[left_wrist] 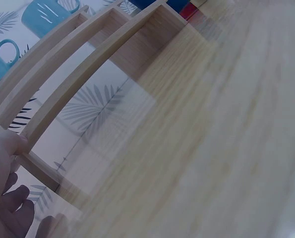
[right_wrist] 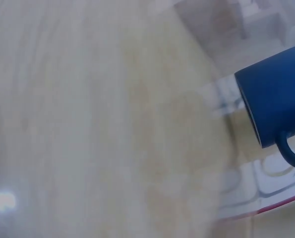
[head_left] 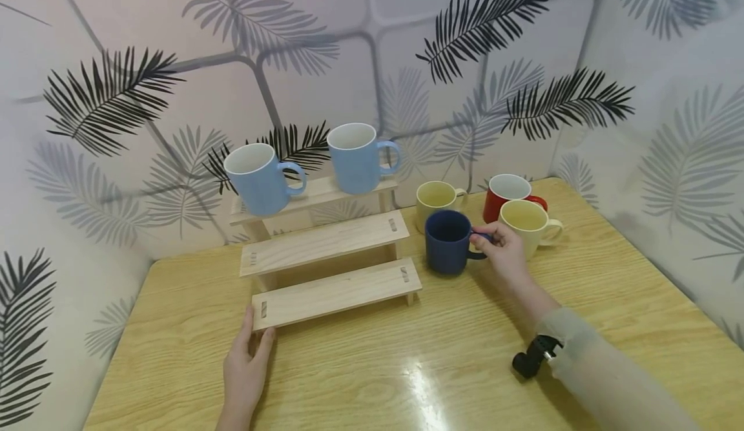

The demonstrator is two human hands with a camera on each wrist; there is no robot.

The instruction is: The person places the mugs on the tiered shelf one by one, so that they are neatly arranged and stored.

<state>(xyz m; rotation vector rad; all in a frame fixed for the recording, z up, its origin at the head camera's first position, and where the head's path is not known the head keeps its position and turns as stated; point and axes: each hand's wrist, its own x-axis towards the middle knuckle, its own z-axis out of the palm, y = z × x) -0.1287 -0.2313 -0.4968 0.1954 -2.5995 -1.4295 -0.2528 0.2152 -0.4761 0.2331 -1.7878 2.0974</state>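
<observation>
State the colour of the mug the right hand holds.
The mug is dark blue, seen best in the head view.

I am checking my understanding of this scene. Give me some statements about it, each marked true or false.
The right hand holds the dark blue mug by its handle. True.
Two light blue mugs stand on the top tier of the wooden stand. True.
The left hand holds a light blue mug. False: the left hand holds the lowest tier at its corner.
Two yellow mugs stand on the table. True.
The red mug stands on the middle tier. False: the red mug is on the table.
</observation>
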